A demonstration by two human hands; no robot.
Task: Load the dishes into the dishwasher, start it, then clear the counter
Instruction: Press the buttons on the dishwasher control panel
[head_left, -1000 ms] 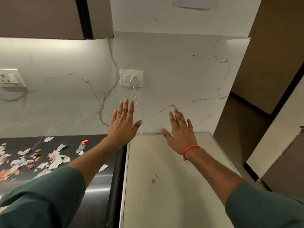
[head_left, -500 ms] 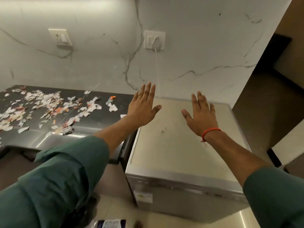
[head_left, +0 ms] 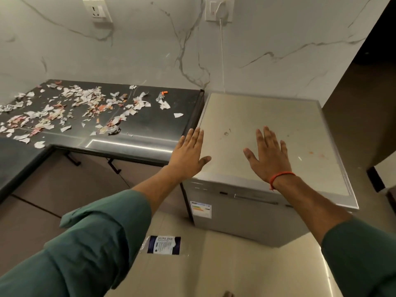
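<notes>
Fingers point(head_left: 196, 136) of the left hand point(head_left: 188, 155) are straight and close together, thumb out to the side, holding nothing; whether the palm touches anything below cannot be told. It is spread over the front left corner of the silver, box-shaped metal dishwasher point(head_left: 267, 116). The right hand point(head_left: 269, 156) is likewise flat with its fingers spread and empty, over the dishwasher's pale top near the front edge, a thin orange thread band point(head_left: 280, 175) round its wrist. Both arms wear rolled green sleeves point(head_left: 102, 228).

That dishwasher stands on the floor with its door closed, just beside the right end of the dark, glossy stone desk point(head_left: 150, 123), its back against the white veined marble wall point(head_left: 267, 50). Torn white and reddish paper scraps point(head_left: 64, 108) lie scattered across the desk. A white cable point(head_left: 222, 56) runs down the wall from a white socket point(head_left: 218, 9) to behind the dishwasher. A clear plastic packet with a dark blue label point(head_left: 164, 245) lies on the beige tiled floor point(head_left: 235, 264).
</notes>
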